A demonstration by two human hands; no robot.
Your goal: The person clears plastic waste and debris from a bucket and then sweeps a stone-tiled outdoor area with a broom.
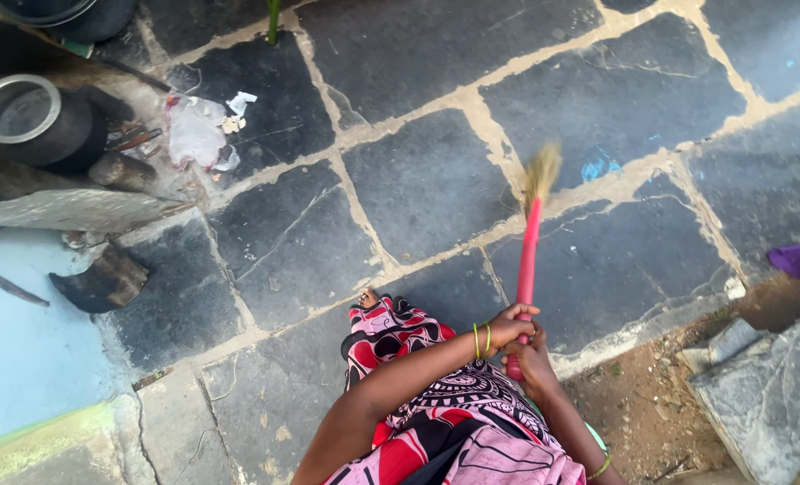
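The person is sweeping: the left hand (506,325) and the right hand (532,357) are gripping together, one above the other, the smooth pink handle of the broom (527,260). Its soft straw bristles are brushing the rough dark stone floor (418,180) ahead. The next stroke is probably needing a firm pull across the sandy joints.

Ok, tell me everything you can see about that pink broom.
The broom has a straight pink handle, plastic by its look, ending in a tuft of pale straw-coloured bristles, blurred. It slants up and away from the person over the dark stone floor. Both hands grip its near end, the left hand just above the right hand. Whether the bristles touch the floor cannot be told.
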